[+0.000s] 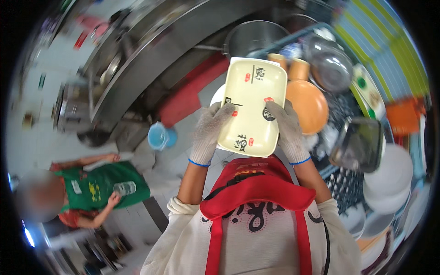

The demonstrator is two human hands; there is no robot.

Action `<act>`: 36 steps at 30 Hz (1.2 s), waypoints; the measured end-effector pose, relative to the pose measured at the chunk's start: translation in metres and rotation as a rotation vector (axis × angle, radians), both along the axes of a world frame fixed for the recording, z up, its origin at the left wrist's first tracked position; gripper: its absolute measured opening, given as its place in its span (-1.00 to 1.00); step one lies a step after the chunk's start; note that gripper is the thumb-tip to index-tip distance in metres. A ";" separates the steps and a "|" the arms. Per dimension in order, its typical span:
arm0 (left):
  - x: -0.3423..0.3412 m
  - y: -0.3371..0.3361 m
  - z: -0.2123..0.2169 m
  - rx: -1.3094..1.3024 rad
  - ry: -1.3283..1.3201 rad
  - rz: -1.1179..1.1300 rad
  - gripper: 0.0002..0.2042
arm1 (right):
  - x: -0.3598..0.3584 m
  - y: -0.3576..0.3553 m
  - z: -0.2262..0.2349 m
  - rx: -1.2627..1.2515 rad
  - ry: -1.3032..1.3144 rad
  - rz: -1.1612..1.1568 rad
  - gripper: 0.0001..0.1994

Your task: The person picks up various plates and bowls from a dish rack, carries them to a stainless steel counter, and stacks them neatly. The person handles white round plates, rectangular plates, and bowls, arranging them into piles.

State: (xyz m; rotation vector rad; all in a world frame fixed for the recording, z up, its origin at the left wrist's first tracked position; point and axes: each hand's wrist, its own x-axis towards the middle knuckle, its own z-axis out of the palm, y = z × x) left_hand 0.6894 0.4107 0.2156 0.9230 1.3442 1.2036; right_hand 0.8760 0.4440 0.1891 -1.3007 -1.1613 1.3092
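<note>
A cream rectangular tray (251, 98) with black and red markings is held up in front of my chest. My left hand (208, 133), in a grey knit glove, grips its left edge. My right hand (286, 128), gloved the same way, grips its right edge with the thumb on the tray's face. Just right of the tray an orange round plate (308, 105) lies in a blue crate (341, 114) full of dishes. Below the tray is my red apron (256, 188).
A steel pot (254, 36) and a long steel counter (151, 55) lie ahead. The crate holds orange cups (298, 68), clear lids (332, 66) and a dark tray (360, 144); white bowls (389, 178) are stacked right. A blue bucket (160, 136) stands on the floor. A person in a green apron (98, 188) crouches left, holding a glass.
</note>
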 end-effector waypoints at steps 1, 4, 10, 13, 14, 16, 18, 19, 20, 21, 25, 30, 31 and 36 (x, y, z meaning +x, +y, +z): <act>-0.006 -0.012 0.001 0.004 0.011 0.083 -0.63 | -0.009 0.003 -0.005 0.013 0.027 0.071 -0.55; -0.055 -0.048 -0.016 -0.037 0.040 0.240 -0.60 | -0.065 0.006 -0.022 -0.027 -0.038 0.261 -0.52; -0.154 -0.076 -0.062 -0.018 -0.008 0.426 -0.57 | -0.186 0.013 -0.027 -0.145 0.021 0.520 -0.38; -0.192 -0.096 -0.085 -0.050 0.164 0.610 -0.57 | -0.241 0.008 -0.046 -0.100 -0.157 0.617 -0.37; -0.205 -0.100 -0.097 -0.059 0.057 0.605 -0.56 | -0.255 0.009 -0.069 -0.100 -0.054 0.615 -0.39; -0.242 -0.108 -0.109 -0.060 0.053 0.618 -0.57 | -0.293 0.000 -0.052 -0.124 -0.012 0.672 -0.41; -0.270 -0.117 -0.119 -0.084 0.097 0.648 -0.58 | -0.322 -0.002 -0.058 -0.140 -0.043 0.683 -0.43; -0.282 -0.122 -0.126 -0.113 0.136 0.668 -0.60 | -0.339 -0.004 -0.062 -0.132 -0.017 0.685 -0.43; -0.298 -0.122 -0.132 -0.121 0.102 0.685 -0.61 | -0.355 -0.007 -0.065 -0.124 0.009 0.687 -0.43; -0.306 -0.122 -0.132 -0.141 0.067 0.710 -0.61 | -0.368 -0.007 -0.069 -0.128 0.034 0.700 -0.43; -0.333 -0.128 -0.123 -0.076 -0.017 0.789 -0.59 | -0.415 0.004 -0.069 -0.123 -0.065 0.844 -0.39; -0.349 -0.118 -0.156 0.057 -0.170 1.063 -0.60 | -0.469 0.031 -0.102 -0.110 -0.105 1.044 -0.38; -0.354 -0.118 -0.155 0.070 -0.215 1.092 -0.61 | -0.483 0.031 -0.101 -0.173 -0.061 1.096 -0.38; -0.353 -0.107 -0.190 0.008 -0.080 1.373 -0.63 | -0.527 0.047 -0.099 0.026 -0.350 1.351 -0.41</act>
